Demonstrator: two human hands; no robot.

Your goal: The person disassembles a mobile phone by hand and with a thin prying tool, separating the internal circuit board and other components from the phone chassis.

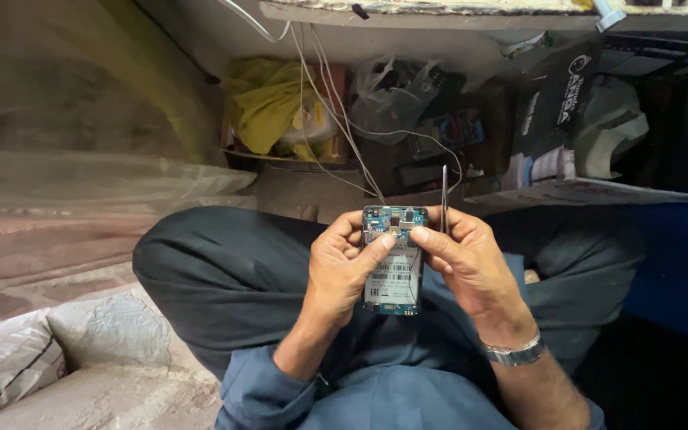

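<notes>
The floor (pixel 57 239), reddish and dusty, runs along the left of the scene under a sheet of clear plastic (pixel 105 179). At the near left, grey sacks (pixel 81 342) lie on it, just beside the seated person's knee. At the far side, under a shelf edge, an open box (pixel 280 111) with yellow cloth stands on it, with clear bags (pixel 392 95) and a dark carton (pixel 551 111) to its right.

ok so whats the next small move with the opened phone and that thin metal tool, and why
Probably swing the thin metal tool down to the circuit board. Both thumbs already press the top of the opened back-less phone, the left hand steadies it, and the right hand holds the tool upright, its tip pointing away from the board.
</notes>
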